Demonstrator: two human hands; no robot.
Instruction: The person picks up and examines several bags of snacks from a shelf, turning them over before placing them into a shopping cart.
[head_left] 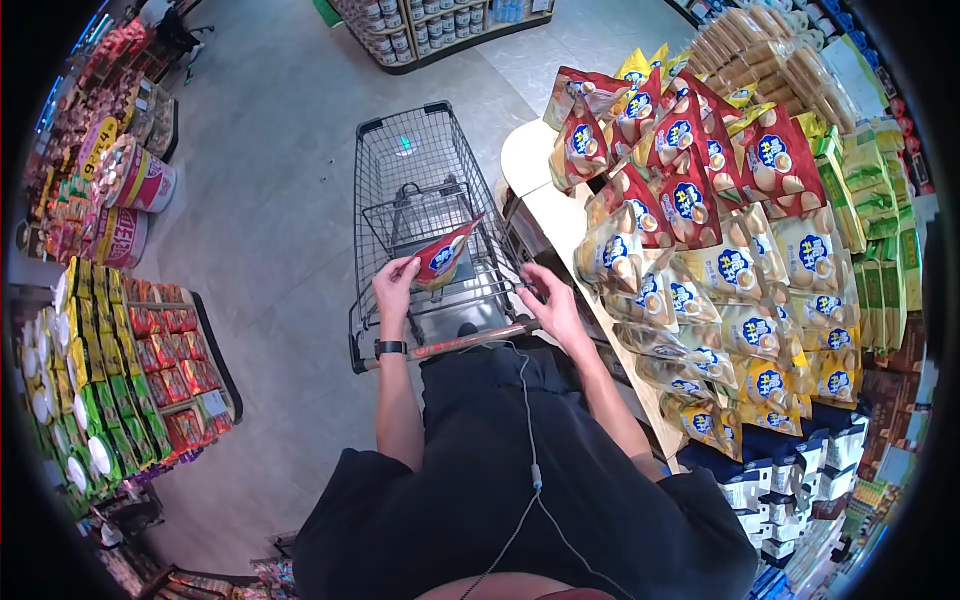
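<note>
In the head view, my left hand point(397, 283) pinches the left end of a red snack bag point(443, 256) with a blue-and-white logo. The bag is tilted, its right corner raised, above the near part of a wire shopping cart point(415, 150). My right hand point(552, 304) is near the cart's right side, fingers apart and curved, holding nothing that I can see. Below both hands runs the cart's handlebar point(473, 340). A dark band is on my left wrist.
On the right, a display table point(553, 215) carries red bags point(688, 200) and cream-and-yellow bags point(733, 268) in rows. A shelf point(205, 350) of packaged snacks stands on the left. Grey floor point(270, 200) lies between. Shelves of tubs point(435, 30) stand ahead; a person is at the far upper left.
</note>
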